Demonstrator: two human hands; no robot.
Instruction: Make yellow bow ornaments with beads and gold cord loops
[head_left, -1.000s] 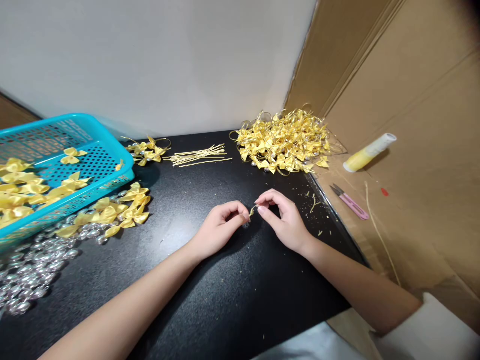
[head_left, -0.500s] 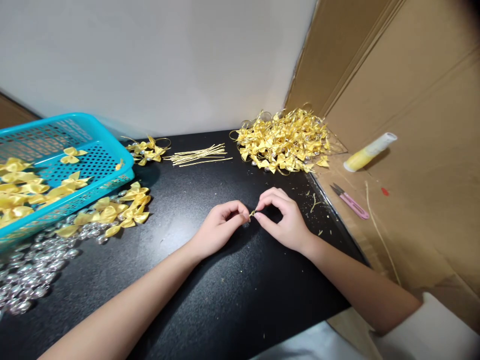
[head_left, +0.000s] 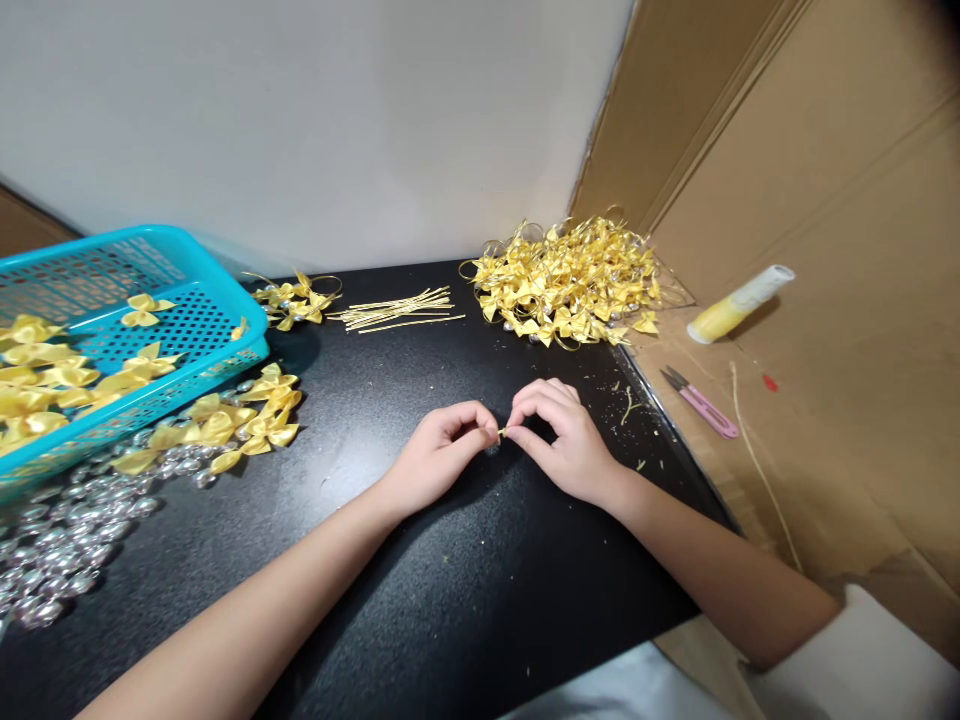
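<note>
My left hand [head_left: 450,450] and my right hand [head_left: 559,430] meet over the black table [head_left: 450,600], thumb and forefinger pinched on each. Between the fingertips shows a tiny bit of gold cord [head_left: 503,433]; most of it is hidden by the fingers. Something small and shiny sits just under the left fingertips, too small to make out. Beyond the hands lie several cut gold cords [head_left: 405,308] in a loose bundle. Behind my right hand rises a pile of yellow ribbon bows on looped gold cords [head_left: 570,280].
At left stands a turquoise basket [head_left: 225,275] with yellow bows. Beside it are loose bows [head_left: 270,425] and silver beads [head_left: 67,545]; a few corded bows [head_left: 296,300] lie behind. On cardboard at right are pink thread snips [head_left: 701,403] and a yellow-white tube [head_left: 739,305].
My right fingertips have moved slightly left and down, closer to the left ones, so less of the gold cord shows. My left hand stays almost still.
</note>
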